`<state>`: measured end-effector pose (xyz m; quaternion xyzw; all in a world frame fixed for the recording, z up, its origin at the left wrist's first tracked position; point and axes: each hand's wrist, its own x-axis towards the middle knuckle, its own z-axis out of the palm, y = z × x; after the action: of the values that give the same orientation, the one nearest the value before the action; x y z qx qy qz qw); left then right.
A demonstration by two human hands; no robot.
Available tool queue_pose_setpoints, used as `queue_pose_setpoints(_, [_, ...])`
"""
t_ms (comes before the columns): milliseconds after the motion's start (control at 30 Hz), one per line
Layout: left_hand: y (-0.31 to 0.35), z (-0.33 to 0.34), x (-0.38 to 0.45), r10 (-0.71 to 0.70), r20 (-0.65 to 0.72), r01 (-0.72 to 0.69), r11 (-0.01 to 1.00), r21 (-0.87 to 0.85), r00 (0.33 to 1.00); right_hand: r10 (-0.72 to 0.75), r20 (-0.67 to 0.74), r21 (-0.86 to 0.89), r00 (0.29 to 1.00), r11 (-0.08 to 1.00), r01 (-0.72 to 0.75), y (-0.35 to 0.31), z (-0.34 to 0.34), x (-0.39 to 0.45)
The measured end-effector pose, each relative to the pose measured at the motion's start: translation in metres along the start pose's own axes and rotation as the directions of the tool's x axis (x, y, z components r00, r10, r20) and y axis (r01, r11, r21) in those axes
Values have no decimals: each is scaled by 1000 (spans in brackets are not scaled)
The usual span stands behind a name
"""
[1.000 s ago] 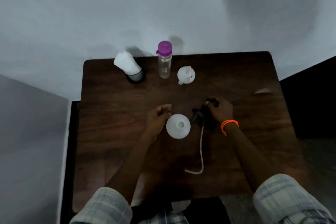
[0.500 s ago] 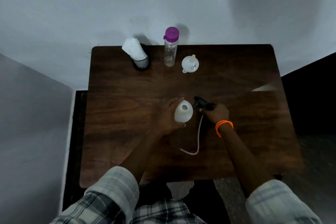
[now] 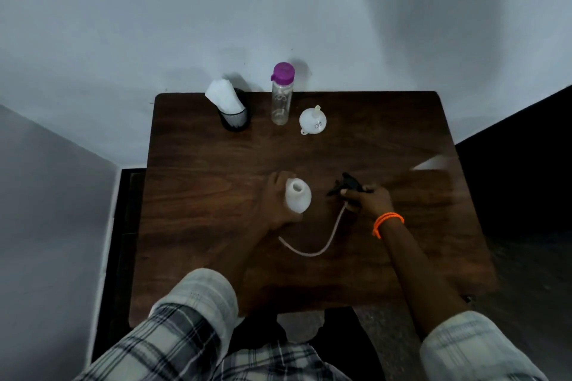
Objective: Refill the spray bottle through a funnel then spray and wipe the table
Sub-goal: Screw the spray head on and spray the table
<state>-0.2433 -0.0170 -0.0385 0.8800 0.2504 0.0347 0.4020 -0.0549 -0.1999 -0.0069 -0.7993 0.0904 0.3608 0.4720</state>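
Dark wood table (image 3: 387, 139) agst plain white wall (image 3: 278, 3); dim light.

Landmark: spray bottle (image 3: 297, 195), mid table (image 3: 198, 182), in left hand (image 3: 275, 199). Sprayer head (image 3: 346, 185) to its right, in right hand (image 3: 370, 199); tube (image 3: 322, 244) trails nearer. Behind: funnel (image 3: 312, 121), water bottle (image 3: 281, 94); holder (image 3: 234, 116) with tissue (image 3: 223, 96) behind-left.
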Motion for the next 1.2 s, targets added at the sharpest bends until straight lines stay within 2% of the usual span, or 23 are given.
queue_pose_setpoints(200, [-10, -24, -39, -119, -93, 110, 990, -89, 989, -46, 67, 286, 997, 958, 25, -42, -43, -43])
queue_pose_setpoints(433, [-6, -39, -72, -94, -118, 90, 995, -39, 989, -87, 76, 435, 993, 899, 45, -104, -49, -78])
queue_pose_setpoints(567, [5, -35, -80, -86, -82, 85, 996, -15, 993, -108, 71, 380, 992, 922, 73, -117, -31, -84])
queue_pose_setpoints(833, [14, -33, -83, -58, -120, 51, 997, -58, 991, -108, 32, 277, 994, 956, 95, -113, -6, -81])
queue_pose_setpoints(1067, [13, -33, -83, -57, -135, 50, 997, -56, 989, -129, -56, 276, 990, 951, 140, -111, -3, -78])
queue_pose_setpoints(1200, [13, -33, -84, -69, -134, 63, 997, -48, 989, -137, -27, 282, 990, 949, 139, -115, -3, -82])
